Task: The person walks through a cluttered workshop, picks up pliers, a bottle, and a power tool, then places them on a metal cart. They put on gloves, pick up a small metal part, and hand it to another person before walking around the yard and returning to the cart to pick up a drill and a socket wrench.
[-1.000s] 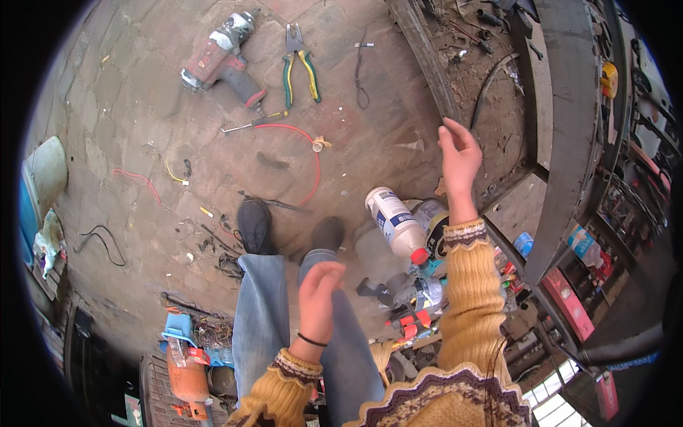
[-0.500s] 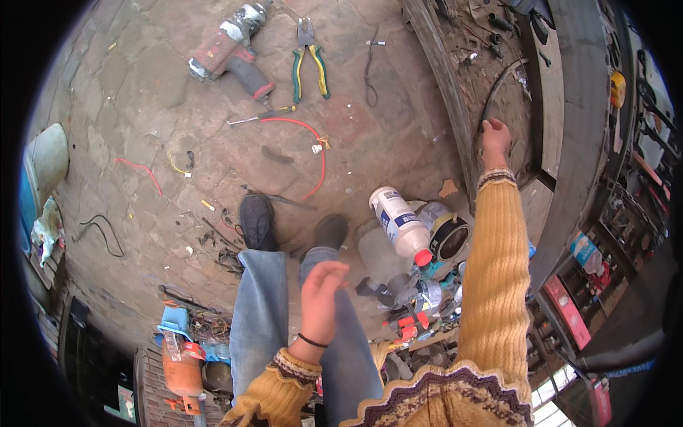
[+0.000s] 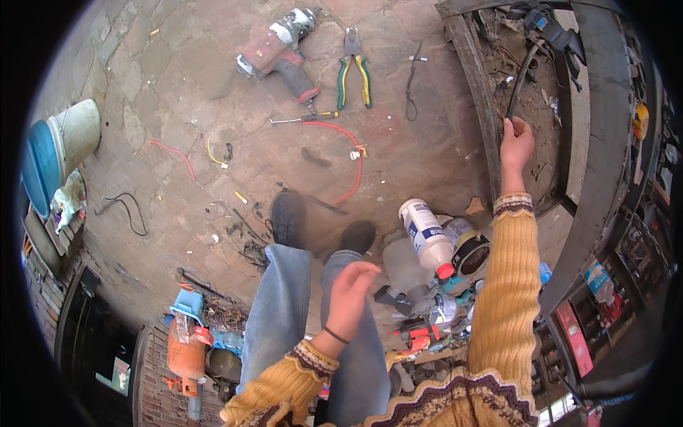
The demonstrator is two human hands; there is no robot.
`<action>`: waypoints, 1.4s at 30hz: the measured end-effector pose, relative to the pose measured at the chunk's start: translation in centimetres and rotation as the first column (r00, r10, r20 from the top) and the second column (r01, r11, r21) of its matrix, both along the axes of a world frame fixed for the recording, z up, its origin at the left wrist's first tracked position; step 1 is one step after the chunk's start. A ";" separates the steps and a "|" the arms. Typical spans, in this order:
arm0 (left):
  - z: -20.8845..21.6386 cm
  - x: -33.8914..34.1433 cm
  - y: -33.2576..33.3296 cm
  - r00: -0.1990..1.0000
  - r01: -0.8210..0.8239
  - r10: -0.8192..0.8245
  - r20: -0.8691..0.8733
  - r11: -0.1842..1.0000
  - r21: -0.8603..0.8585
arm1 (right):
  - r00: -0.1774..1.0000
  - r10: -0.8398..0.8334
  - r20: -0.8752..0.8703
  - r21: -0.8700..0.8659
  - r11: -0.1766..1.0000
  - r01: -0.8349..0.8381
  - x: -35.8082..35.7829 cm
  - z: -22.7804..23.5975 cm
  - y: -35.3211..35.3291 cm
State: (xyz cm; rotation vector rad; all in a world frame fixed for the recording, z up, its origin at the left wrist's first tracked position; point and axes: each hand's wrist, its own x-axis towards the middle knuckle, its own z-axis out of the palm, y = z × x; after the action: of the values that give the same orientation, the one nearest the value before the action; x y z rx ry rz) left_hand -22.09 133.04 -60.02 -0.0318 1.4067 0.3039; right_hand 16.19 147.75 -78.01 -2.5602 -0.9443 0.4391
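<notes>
Hose [image 3: 518, 87], pinched at its near end by the right hand [image 3: 517, 146], curved toward the far edge of the metal frame [image 3: 478, 92]. Farther off, the left hand [image 3: 346, 302] hung slack, empty.

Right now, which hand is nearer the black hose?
Right. The right hand holds the black hose by its near end; the left hand is farther off, toward the body, above the jeans.

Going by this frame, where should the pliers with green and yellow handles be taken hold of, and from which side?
Probably around both handles, from the person's near side: the pliers lie on the ground, head pointing away, handles spread toward the shoes.
</notes>
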 end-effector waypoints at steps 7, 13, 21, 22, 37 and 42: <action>0.3 -0.4 0.7 1.000 -0.012 0.011 0.011 0.997 0.070 | 0.893 0.433 -0.118 0.208 0.891 -0.405 -17.0 -0.5 2.8; 0.6 -1.7 1.5 0.996 -0.055 0.057 -0.074 0.998 0.037 | 0.887 0.410 -0.215 0.023 0.910 -0.415 -28.1 -6.2 4.3; 0.8 -3.4 1.7 0.948 -0.236 0.239 -0.210 0.971 0.040 | 0.842 0.516 -0.158 0.108 0.857 -0.504 -32.3 -7.4 5.2; 0.9 -3.5 1.7 0.940 -0.241 0.245 -0.236 0.969 0.047 | 0.830 0.539 -0.144 0.139 0.841 -0.522 -32.8 -7.3 6.0; 1.1 -5.5 0.3 0.846 -0.497 0.508 0.160 0.861 -0.111 | 0.783 0.308 -0.540 -0.321 0.785 -0.530 -38.9 -5.2 13.8; 1.3 -5.0 2.1 0.964 -0.257 0.260 -0.062 0.965 0.052 | 0.723 0.127 -0.679 -0.308 0.845 -0.437 -37.8 0.3 14.3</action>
State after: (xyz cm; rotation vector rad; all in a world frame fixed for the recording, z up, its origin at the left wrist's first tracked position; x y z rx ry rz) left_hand -27.14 135.18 -58.74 -0.1714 1.4646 0.5569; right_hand -21.63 162.01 -77.67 -2.3047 -1.0524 1.6893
